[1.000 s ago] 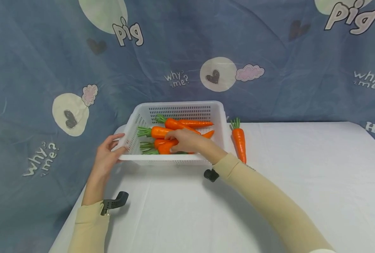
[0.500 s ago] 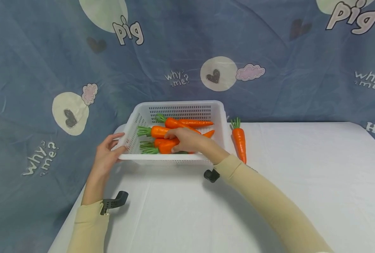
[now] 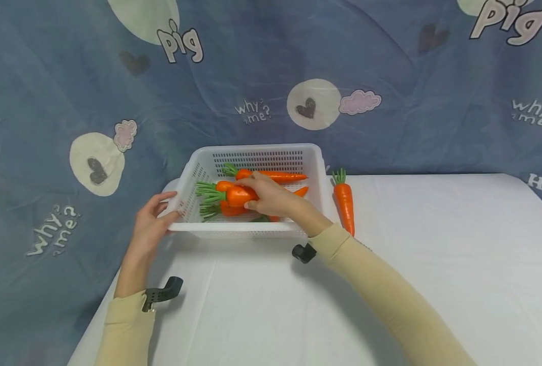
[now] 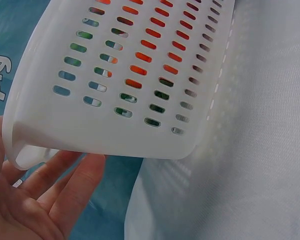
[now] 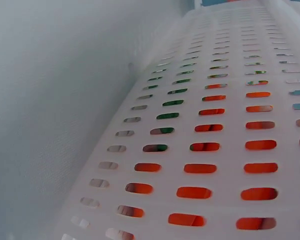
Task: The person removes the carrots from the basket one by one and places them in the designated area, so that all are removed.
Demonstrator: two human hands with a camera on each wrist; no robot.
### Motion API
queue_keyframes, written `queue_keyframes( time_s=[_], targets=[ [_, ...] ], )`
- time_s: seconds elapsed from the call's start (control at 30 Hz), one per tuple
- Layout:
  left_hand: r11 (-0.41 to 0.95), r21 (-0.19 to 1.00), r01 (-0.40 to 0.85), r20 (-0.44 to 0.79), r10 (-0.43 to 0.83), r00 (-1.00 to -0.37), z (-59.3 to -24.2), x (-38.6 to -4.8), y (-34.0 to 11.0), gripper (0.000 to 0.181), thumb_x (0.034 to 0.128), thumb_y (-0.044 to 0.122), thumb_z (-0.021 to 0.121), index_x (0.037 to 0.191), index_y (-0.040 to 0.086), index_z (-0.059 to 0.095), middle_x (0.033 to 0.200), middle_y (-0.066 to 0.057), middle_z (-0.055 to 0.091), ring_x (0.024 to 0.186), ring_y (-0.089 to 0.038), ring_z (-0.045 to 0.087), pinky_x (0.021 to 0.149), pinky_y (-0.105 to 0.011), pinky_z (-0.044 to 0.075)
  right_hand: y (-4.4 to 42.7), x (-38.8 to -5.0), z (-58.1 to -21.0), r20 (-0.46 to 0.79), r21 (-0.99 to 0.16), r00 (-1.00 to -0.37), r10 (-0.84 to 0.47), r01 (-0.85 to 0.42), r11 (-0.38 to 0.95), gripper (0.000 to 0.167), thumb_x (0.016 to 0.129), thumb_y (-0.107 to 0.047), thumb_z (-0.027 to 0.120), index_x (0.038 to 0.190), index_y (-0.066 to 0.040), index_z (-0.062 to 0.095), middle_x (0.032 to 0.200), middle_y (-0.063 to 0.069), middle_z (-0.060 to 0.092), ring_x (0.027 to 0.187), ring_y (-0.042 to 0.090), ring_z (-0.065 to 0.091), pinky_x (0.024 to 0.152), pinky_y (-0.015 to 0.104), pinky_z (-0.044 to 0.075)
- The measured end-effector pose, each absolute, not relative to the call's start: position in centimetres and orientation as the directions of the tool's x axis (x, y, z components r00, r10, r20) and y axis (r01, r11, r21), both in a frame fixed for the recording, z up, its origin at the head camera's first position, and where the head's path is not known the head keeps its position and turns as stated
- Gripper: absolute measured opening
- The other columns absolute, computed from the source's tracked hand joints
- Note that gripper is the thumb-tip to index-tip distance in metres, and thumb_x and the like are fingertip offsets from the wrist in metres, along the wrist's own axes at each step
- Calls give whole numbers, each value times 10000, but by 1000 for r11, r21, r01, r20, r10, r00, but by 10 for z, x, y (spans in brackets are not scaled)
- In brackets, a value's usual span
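**Right hand [image 3: 274,197] shifts the held carrot [image 3: 241,196] toward the back of the basket [image 3: 234,227]**

Over the last half second, the held carrot has moved from near the front wall toward the basket's far side. Its greens now lie across those of the middle carrot [image 3: 225,185], and the lower carrot [image 3: 231,210] shows more of its top than before. It looks lifted rather than dragged, though its tip is hidden behind the right hand, so whether it has parted fully from the others cannot be told.

The right hand is clamped on it, thumb at the near side and fingers over the top. The left hand [image 3: 149,222] grips the basket's left end at the rim, unmoved; the basket sits in the same place on the worktop [image 3: 413,284]. The hands are well apart.

For the work under way, this seems to mean one carrot is singled out from the pile but remains within the basket walls. The far carrot [image 3: 288,177] lies along the back. The loose carrot [image 3: 344,203] rests outside, just beside the right wall, where it was.
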State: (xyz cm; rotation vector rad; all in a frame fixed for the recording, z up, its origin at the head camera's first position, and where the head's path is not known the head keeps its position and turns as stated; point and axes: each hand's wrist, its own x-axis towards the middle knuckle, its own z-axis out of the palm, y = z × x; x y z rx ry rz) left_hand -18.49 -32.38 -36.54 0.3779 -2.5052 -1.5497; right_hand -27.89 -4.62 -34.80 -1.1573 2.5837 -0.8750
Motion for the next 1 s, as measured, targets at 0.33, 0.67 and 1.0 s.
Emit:
queue_keyframes(
  time_s=[0.33, 0.67, 1.0],
  targets=[
    [415, 902, -120, 13, -303, -953, -365, -183, -324, 539, 930, 118, 601, 1450, 142, 461, 1351, -160, 531, 1039, -203, 545, 662, -245, 521, -45, -279, -347, 131, -656, -713, -689, -583, 478, 550, 919, -142, 691, 1427, -184, 487, 1257, 54, 434, 1124, 182, 444, 943, 310, 448],
    [413, 904, -112, 18, -298, -954, -365, -183, -324, 540, 929, 108, 597, 1450, 140, 459, 1344, -161, 533, 1052, -218, 540, 664, -244, 525, -44, -278, -347, 226, -690, -714, -663, -598, 408, 537, 849, -73, 737, 1342, -137, 535, 1274, 30, 527, 1115, 166, 488, 959, 296, 419],
    [415, 902, -116, 14, -297, -955, -365, -183, -323, 552, 926, 120, 605, 1457, 147, 456, 1347, -157, 525, 1052, -212, 530, 663, -251, 519, -42, -280, -345, 249, -710, -745, -619, -575, 407, 544, 816, -106, 760, 1317, -140, 551, 1213, 10, 549, 1042, 161, 520, 889, 287, 459]
  ],
)
